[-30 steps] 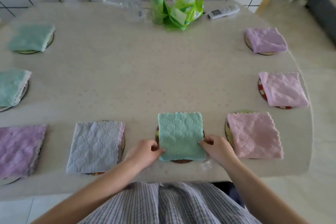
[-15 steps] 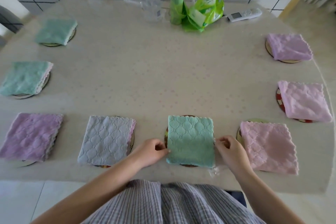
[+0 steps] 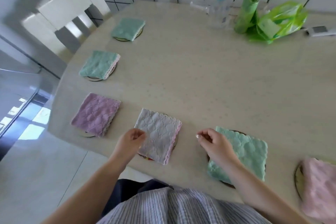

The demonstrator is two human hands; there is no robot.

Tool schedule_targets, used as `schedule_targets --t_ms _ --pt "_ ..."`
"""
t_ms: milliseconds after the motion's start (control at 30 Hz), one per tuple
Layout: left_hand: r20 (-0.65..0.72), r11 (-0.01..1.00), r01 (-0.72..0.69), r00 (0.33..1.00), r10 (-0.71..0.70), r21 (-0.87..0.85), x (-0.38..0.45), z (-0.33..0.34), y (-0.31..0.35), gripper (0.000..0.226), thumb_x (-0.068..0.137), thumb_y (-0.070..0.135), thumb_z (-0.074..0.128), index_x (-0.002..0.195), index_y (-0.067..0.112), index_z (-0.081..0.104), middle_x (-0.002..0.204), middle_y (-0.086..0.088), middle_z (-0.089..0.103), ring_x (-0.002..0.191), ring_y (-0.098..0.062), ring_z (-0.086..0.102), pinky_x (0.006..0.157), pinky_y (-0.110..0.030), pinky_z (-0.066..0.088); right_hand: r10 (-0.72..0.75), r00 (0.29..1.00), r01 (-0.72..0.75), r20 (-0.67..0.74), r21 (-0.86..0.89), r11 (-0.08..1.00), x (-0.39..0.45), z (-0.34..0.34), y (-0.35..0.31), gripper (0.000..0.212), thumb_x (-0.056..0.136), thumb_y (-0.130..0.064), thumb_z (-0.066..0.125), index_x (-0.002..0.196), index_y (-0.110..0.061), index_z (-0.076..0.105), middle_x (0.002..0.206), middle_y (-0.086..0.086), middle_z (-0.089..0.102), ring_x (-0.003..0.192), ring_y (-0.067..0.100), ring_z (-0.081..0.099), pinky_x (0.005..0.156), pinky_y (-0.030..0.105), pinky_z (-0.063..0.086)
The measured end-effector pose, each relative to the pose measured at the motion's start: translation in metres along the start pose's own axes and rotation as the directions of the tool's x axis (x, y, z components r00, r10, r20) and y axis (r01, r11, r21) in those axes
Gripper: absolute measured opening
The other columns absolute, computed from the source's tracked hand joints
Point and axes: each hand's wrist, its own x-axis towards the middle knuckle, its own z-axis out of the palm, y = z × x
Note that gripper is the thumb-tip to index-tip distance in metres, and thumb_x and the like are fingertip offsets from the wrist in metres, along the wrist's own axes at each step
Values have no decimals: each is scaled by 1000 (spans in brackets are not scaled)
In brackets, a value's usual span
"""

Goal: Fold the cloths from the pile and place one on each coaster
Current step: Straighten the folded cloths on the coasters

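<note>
Head view: I am looking down at the teal cloth [image 3: 243,152], which is lying folded on its coaster [image 3: 226,182] near the table's front edge, coaster rim peeking out at front and back. My right hand [image 3: 214,146] is hovering over the cloth's left edge, fingers loosely curled, grasping nothing. My left hand [image 3: 130,142] is hanging at the left edge of the grey cloth [image 3: 160,136], fingers likewise curled and holding nothing that I can see. Grey cloth: folded, sitting askew on its coaster. Further left: lilac cloth [image 3: 96,113], two more teal cloths [image 3: 100,64], each on a coaster. Far right: pink cloth [image 3: 318,187], blurred. No pile in sight. Judgement: placing is nearly done; I am checking alignment. To do this well, I am nudging edges with light fingertip touches, squaring each cloth over its coaster without dragging the coaster along the table [image 3: 209,78].
</note>
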Motion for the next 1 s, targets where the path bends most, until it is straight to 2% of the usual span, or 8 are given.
schedule_targets --t_ms 100,200,300,500,633,700,800,1000 --pt "-90 993 20 996 -9 118 25 -29 -13 6 86 21 62 88 16 64 83 2 64 75 -13 59 67 -28 43 48 986 -26 157 -144 989 9 23 -9 7 88 -34 58 88 -33 65 84 -13 65 81 7 61 71 22 44" --pt "75 937 -25 997 -2 349 53 -53 -26 6 84 27 63 78 25 62 79 10 62 80 -12 59 64 -25 42 162 953 -81 255 -301 950 11 49 -19 19 89 -42 54 84 -27 65 69 -12 58 63 2 51 54 19 35" --pt "323 865 -187 946 31 466 71 -68 -30 18 83 39 64 67 33 58 65 15 58 67 -4 57 56 -22 36 263 941 -168 214 -380 910 8 73 -24 37 87 -47 55 77 -13 64 62 -2 53 54 11 44 50 27 27" --pt "595 659 -504 797 106 558 85 -78 -30 31 82 43 63 57 27 55 53 8 50 50 -3 46 52 -25 33 296 953 -246 60 -411 878 -3 90 -33 31 85 -44 60 80 -14 68 61 -6 57 53 4 47 45 20 27" --pt "589 627 -541 793 159 560 85 -76 -35 22 82 46 61 80 25 68 82 8 53 81 -15 58 74 -27 46 314 950 -287 -2 -407 867 -5 97 -37 30 84 -41 62 68 -16 62 51 -6 46 47 3 41 42 20 23" --pt "573 639 -529 803 163 559 85 -75 -37 19 81 49 61 80 31 66 90 6 54 88 -16 59 79 -28 46 309 951 -285 -2 -395 874 -4 98 -37 32 84 -39 63 66 -12 63 49 -4 46 45 4 39 43 22 23" --pt "599 643 -537 787 148 547 87 -76 -38 19 81 48 61 66 37 54 87 7 51 84 -15 56 74 -26 42 325 946 -298 13 -365 882 -5 98 -35 34 82 -36 65 54 -23 52 49 -6 46 44 5 39 46 24 26" --pt "645 678 -538 754 122 501 93 -77 -39 30 78 44 66 53 36 51 79 7 48 76 -16 56 78 -27 46 319 948 -291 12 -377 879 -6 98 -34 39 82 -36 63 52 -20 45 50 -4 39 48 11 35 48 28 23"
